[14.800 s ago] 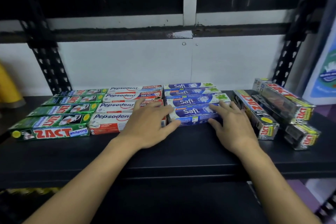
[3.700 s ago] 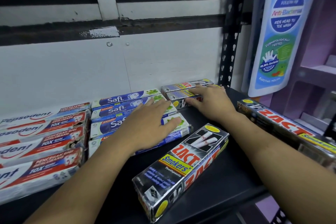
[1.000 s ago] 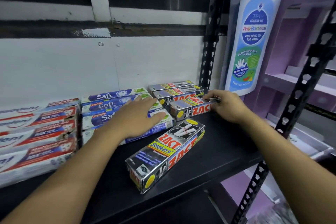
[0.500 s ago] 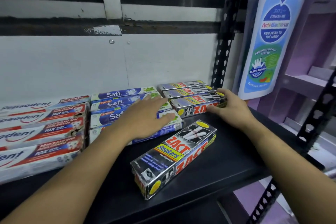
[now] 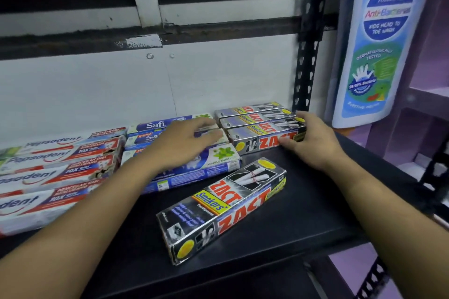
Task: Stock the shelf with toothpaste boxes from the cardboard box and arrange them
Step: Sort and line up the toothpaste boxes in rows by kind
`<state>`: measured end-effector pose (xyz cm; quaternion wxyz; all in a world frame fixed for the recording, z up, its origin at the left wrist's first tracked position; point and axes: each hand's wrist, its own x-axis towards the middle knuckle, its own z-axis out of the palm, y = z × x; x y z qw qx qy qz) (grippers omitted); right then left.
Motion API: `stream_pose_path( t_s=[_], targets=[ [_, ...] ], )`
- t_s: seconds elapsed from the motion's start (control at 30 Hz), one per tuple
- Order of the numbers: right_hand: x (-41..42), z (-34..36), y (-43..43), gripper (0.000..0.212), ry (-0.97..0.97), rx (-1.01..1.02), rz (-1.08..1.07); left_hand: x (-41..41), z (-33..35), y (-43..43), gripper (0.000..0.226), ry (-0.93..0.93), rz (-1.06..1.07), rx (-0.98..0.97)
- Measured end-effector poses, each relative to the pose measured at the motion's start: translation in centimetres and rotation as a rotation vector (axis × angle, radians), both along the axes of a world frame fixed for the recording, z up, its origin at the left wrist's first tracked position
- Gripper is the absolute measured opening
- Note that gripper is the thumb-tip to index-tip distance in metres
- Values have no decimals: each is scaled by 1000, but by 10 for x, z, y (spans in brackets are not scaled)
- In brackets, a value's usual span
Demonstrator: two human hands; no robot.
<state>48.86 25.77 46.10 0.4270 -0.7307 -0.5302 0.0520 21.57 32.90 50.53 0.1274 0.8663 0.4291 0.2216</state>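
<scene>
My left hand (image 5: 184, 143) lies flat, fingers spread, on the row of blue Safi toothpaste boxes (image 5: 155, 126). My right hand (image 5: 313, 143) cups the right end of the front silver Zact Smokers box (image 5: 262, 133), thumb on its front face and fingers over its top corner. That box lies flush against two more Zact Smokers boxes (image 5: 250, 111) at the back right of the black shelf (image 5: 303, 201). A fourth Zact Smokers box (image 5: 226, 209) lies loose and diagonal near the shelf's front edge. The cardboard box is out of view.
Red-and-white Pepsodent boxes (image 5: 48, 172) fill the shelf's left side. A perforated black upright (image 5: 306, 56) stands at the back right corner. Beyond it hangs a large bottle-shaped anti-bacterial wash sign (image 5: 381, 39) beside purple shelving (image 5: 427, 104).
My right hand has pushed the third Zact Smokers box back against the other two. My left hand stays on the Safi boxes. The loose diagonal box has not moved.
</scene>
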Motion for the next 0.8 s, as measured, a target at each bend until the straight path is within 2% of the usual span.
stream_pose_path(
  t_s=[0.13, 0.37, 0.8],
  targets=[
    [3, -2, 3, 81, 13, -8, -2, 12, 3, 6, 38, 9, -3, -23],
    [5, -3, 2, 78, 17, 15, 7, 29, -1, 13, 54, 69, 31, 12],
    [5, -3, 3, 78, 18, 10, 3, 33, -2, 14, 56, 48, 57, 11]
  ],
)
